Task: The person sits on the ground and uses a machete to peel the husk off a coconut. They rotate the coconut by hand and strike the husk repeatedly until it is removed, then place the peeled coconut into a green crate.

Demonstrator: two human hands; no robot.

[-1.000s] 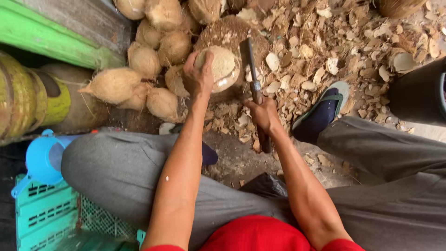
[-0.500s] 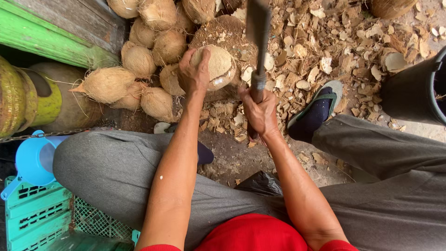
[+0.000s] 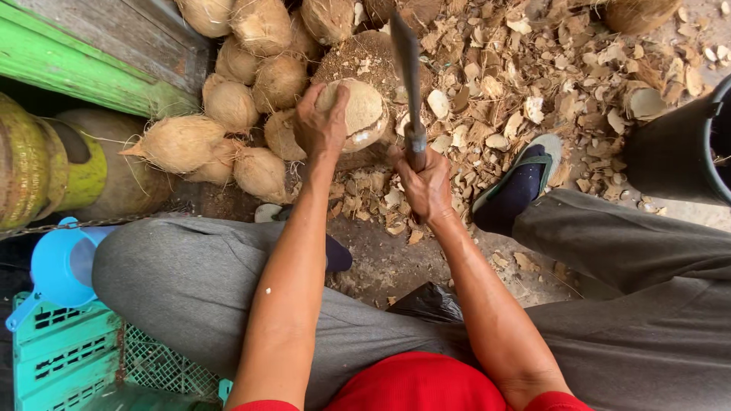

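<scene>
Husk-littered ground ahead; left hand (image 3: 321, 125) clamped on hard, heavy, round coconut (image 3: 358, 114), right hand (image 3: 426, 183) gripping cleaver (image 3: 407, 76) handle.

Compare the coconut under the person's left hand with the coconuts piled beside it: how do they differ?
The held coconut has a flat, pale cut face; the piled coconuts are whole, with brown fibrous husk. The left hand grips the held one on a block beside the blade in the right hand; the piled ones lie untouched. All are similar in size.
</scene>
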